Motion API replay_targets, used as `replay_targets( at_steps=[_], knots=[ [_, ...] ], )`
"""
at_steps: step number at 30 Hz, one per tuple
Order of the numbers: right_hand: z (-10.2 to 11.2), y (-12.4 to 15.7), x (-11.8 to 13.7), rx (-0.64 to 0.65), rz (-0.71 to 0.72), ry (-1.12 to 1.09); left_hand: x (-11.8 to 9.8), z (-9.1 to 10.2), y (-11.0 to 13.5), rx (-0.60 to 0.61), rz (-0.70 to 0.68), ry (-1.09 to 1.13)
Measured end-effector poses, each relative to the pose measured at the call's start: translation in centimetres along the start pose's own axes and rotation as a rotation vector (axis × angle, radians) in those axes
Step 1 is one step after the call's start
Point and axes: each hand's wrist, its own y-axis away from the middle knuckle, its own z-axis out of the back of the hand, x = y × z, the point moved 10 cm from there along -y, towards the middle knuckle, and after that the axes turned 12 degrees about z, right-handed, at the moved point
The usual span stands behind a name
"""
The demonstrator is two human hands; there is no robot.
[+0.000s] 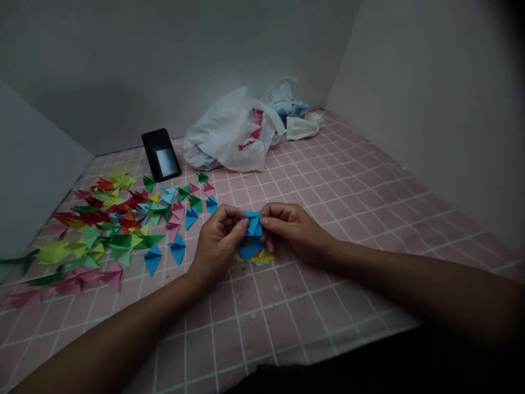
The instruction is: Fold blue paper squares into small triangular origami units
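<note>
A small folded piece of blue origami paper (253,223) is pinched between both hands near the middle of the table. My left hand (219,235) grips its left edge with thumb and fingers. On the other edge, my right hand (289,227) closes thumb against forefinger. Just below the folded piece lies a stack of coloured paper (266,256), with blue on top and yellow showing beneath. To the left of my left hand sit several folded blue paper cranes (177,249). The fingertips behind the paper are partly hidden.
Many folded paper cranes (118,219) in red, green, yellow and pink spread over the left side. A dark phone (156,148) leans at the back. A white plastic bag (233,131) and a blue-patterned packet (291,108) lie by the wall. A pink checked cloth (369,191) covers the table.
</note>
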Motion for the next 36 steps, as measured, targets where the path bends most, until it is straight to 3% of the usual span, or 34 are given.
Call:
replay_targets(
  at_steps=[28, 36],
  knots=[
    [-0.2, 0.08, -0.07, 0.009, 0.005, -0.032, 0.22, 0.04, 0.09, 0.019, 0.016, 0.038],
    [-0.11, 0.15, 0.1, 0.008, 0.005, -0.001, -0.23, -0.06, 0.28, 0.012, -0.036, -0.006]
  ],
)
